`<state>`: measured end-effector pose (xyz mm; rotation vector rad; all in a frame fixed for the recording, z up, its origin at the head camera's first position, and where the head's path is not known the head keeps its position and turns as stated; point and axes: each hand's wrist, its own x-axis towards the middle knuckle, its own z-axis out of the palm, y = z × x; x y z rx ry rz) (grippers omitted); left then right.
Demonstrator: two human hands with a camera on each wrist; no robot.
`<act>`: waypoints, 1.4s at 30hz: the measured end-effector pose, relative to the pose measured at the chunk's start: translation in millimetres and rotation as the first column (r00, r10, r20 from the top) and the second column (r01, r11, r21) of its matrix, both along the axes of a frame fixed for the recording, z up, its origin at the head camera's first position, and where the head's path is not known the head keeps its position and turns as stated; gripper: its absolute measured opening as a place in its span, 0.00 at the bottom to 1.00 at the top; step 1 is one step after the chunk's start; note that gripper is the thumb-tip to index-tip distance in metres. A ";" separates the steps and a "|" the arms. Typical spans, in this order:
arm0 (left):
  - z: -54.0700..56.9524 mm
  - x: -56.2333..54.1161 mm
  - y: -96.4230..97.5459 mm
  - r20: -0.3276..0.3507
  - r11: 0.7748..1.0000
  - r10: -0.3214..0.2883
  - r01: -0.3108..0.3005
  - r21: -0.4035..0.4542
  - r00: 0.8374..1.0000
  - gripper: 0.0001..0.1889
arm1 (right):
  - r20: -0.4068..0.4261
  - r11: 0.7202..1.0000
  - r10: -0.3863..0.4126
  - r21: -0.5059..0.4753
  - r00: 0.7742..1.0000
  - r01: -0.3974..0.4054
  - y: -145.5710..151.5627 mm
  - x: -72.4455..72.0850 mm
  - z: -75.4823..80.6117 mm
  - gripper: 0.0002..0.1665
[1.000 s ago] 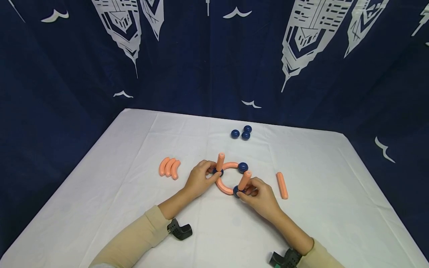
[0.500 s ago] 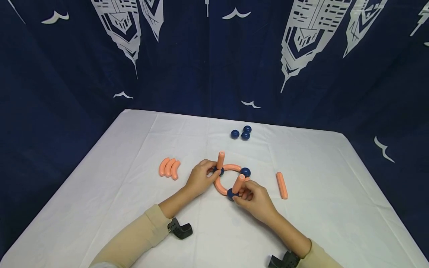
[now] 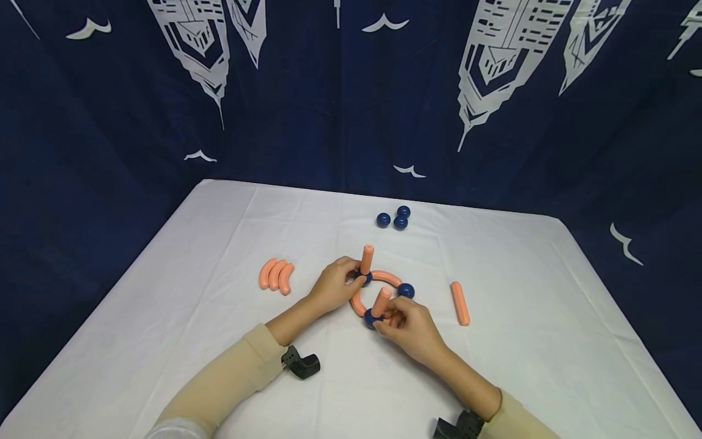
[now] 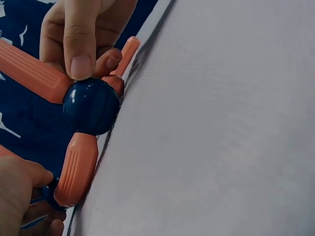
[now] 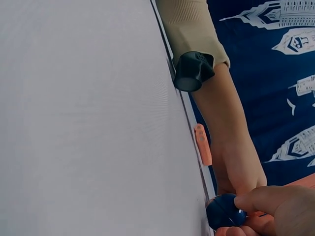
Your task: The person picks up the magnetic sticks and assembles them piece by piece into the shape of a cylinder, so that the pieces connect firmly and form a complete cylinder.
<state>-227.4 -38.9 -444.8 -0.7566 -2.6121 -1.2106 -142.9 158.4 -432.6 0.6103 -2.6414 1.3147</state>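
Observation:
Curved orange rods (image 3: 386, 278) and blue balls form a ring on the white table. My left hand (image 3: 334, 285) pinches the ring's left ball (image 4: 91, 106), its thumb lying on the ball in the left wrist view. From that ball a straight orange rod (image 3: 367, 259) stands up. At the near side, my right hand (image 3: 414, 329) grips another ball (image 5: 225, 210), which bears a second upright rod (image 3: 381, 302). A third ball (image 3: 406, 290) sits at the ring's right, untouched. My right fingers hide the ring's near right part.
Three loose blue balls (image 3: 383, 220) lie toward the back. Three loose curved orange rods (image 3: 275, 275) are side by side at the left. One straight orange rod (image 3: 460, 303) lies right of my right hand. A dark blue printed curtain (image 3: 307, 97) hangs behind the table.
The ring has turned clockwise as seen from above: the near ball went left with my right hand, the right ball came nearer, and the left ball shifted slightly right and away.

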 end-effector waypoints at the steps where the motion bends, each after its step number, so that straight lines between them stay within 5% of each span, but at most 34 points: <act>1: 0.2 -0.7 0.4 0.002 1.000 -0.006 0.006 0.003 1.000 0.14 | -0.002 1.000 -0.003 0.004 1.000 0.003 -0.8 0.0 0.3 0.10; 10: 1.4 -2.8 3.1 0.024 1.000 -0.019 0.019 0.009 1.000 0.15 | 0.004 1.000 -0.016 0.007 1.000 0.016 -5.0 1.6 3.1 0.11; 19: 5.2 12.4 -1.8 0.056 0.998 0.043 -0.041 -0.036 0.998 0.22 | 0.055 0.997 0.005 -0.083 0.998 0.000 16.4 -0.4 7.1 0.11; 30: 5.5 42.3 -8.8 0.013 0.999 0.033 -0.033 -0.044 0.999 0.17 | -0.023 0.982 -0.191 -0.010 0.981 0.191 58.3 -11.3 14.0 0.10; 36: 8.4 58.5 -3.0 -0.050 0.999 -0.031 0.029 -0.035 0.998 0.16 | -0.054 0.952 -0.306 -0.005 0.950 0.306 81.9 -22.9 19.1 0.10; 42: 11.9 67.9 4.8 -0.014 0.993 -0.104 0.103 -0.052 0.994 0.17 | -0.053 0.914 -0.404 0.023 0.913 0.405 101.7 -32.9 18.3 0.10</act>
